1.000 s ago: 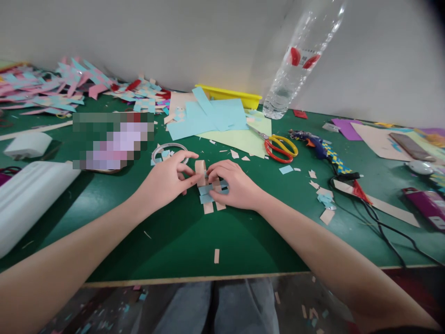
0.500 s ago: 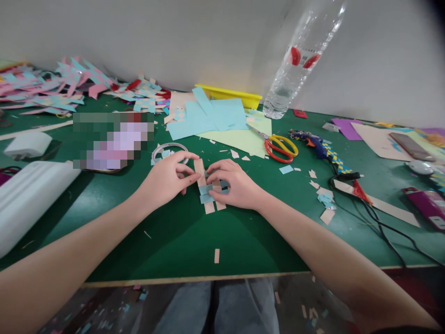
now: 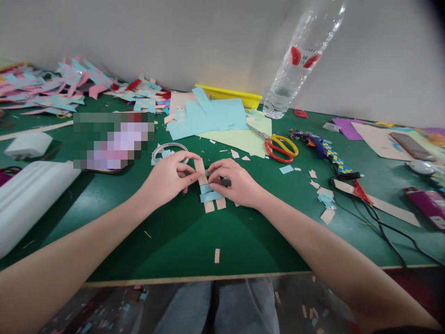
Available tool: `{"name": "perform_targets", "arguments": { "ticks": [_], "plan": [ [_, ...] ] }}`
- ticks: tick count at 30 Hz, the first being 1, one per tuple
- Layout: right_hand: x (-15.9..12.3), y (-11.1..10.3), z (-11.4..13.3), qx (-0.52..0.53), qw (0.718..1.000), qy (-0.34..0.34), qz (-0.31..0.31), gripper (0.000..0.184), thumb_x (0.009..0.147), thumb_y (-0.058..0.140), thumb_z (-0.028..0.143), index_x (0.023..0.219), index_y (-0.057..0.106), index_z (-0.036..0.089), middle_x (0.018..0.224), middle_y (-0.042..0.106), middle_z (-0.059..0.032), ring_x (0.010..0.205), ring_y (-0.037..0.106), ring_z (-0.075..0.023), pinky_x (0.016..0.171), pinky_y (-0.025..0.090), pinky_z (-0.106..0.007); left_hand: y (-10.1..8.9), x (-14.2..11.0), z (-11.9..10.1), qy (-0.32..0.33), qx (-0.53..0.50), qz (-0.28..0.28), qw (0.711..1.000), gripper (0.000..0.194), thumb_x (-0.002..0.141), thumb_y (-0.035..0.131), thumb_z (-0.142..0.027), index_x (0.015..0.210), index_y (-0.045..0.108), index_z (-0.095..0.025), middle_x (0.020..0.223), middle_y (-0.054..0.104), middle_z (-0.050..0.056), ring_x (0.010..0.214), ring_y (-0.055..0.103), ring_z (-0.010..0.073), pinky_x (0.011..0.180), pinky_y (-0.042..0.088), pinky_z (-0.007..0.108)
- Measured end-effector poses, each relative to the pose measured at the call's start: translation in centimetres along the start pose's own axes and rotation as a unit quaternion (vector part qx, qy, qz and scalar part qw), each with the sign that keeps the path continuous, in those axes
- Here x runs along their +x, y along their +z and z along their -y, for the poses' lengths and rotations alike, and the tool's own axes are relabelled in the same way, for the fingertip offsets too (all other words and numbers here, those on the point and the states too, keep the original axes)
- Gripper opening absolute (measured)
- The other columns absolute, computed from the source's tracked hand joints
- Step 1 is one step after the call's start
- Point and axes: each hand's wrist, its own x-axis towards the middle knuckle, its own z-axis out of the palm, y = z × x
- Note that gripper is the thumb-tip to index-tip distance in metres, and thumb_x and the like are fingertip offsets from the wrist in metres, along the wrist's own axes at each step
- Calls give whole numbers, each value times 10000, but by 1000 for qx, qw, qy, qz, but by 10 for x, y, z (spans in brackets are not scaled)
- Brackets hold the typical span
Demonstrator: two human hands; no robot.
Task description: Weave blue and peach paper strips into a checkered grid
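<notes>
A small weave of peach and light blue paper strips (image 3: 207,196) lies on the green table between my hands. My left hand (image 3: 167,175) has its thumb and index finger at the edge and top of an upright peach strip (image 3: 200,170). The fingers of my right hand (image 3: 238,181) are curled in a pinch over the right side of the weave, hiding part of it. What lies under those fingertips is mostly covered. Just behind my left hand, a roll of clear tape (image 3: 160,149) lies among paper bits.
Scissors (image 3: 282,148) with red and yellow handles lie beyond my right hand. Blue paper sheets (image 3: 222,113), a yellow tray (image 3: 243,99) and a plastic bottle (image 3: 288,74) stand at the back. A white object (image 3: 38,195) is at left, cables (image 3: 377,218) at right.
The peach strip at my left fingers was curled up and now lies flatter. My right thumb and fingers have shifted up, uncovering more of the blue strip; the second peach strip's upper part is hidden.
</notes>
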Motion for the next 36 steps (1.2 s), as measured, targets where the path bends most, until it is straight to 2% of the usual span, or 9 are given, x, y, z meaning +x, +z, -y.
{"name": "perform_targets", "arguments": {
  "ticks": [15, 24, 31, 36],
  "plan": [
    [1, 2, -2, 13, 1000, 5, -17, 84, 919, 585, 192, 878, 658, 197, 1129, 654, -72, 1120, 562, -216, 970, 454, -447, 0, -1, -1, 4, 1, 9, 1000, 452, 827, 662, -488, 1190, 556, -241, 793, 728, 27, 460, 578, 147, 479, 468, 289],
    [2, 1, -1, -5, 1000, 11, -2, 87, 920, 578, 182, 864, 640, 205, 1129, 657, -69, 1119, 568, -221, 997, 428, -457, 2, -5, -6, 26, 7, 10, 1000, 424, 850, 641, -467, 1193, 540, -239, 810, 715, 21, 474, 590, 139, 519, 486, 288],
    [2, 2, -3, -23, 1000, 0, 8, 88, 934, 563, 192, 877, 630, 201, 1142, 648, -62, 1135, 555, -224, 1022, 404, -460, 0, -8, -8, 51, 26, 17, 998, 457, 877, 600, -496, 1252, 495, -255, 904, 714, 30, 514, 620, 140, 543, 490, 280],
    [2, 2, -3, -25, 1000, 1, 8, 94, 939, 558, 197, 873, 624, 207, 1139, 649, -59, 1141, 554, -219, 1027, 400, -453, 1, -8, -8, 48, 30, 21, 998, 461, 877, 613, -500, 1254, 493, -264, 881, 716, 21, 506, 613, 147, 541, 487, 286]
  ]
}}
